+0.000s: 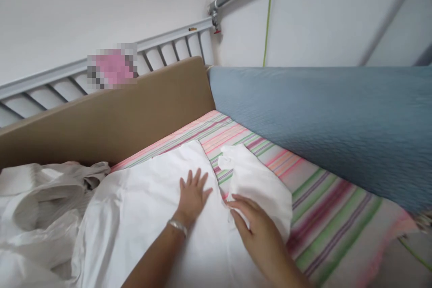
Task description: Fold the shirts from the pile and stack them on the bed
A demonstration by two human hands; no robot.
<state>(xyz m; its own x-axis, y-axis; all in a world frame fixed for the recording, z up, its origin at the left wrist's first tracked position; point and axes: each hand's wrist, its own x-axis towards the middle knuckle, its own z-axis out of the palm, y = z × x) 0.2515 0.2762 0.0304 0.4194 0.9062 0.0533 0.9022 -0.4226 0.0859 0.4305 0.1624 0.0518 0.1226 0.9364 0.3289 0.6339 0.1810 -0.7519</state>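
Note:
A white cloth garment lies spread flat on a striped sheet. My left hand, with a silver bracelet at its wrist, rests palm down on the garment with its fingers spread. To the right, my right hand has its thumb and forefinger closing on the garment's edge, where the cloth is slightly gathered. Past that edge, a separate-looking white flap, perhaps a sleeve, lies on the stripes beside my right hand. Whether it joins the main piece is hidden by the hand.
Crumpled white cloth is heaped at the left. A brown padded board borders the far side, with a white radiator behind it. A blue quilted panel runs along the right. A green cord hangs on the wall.

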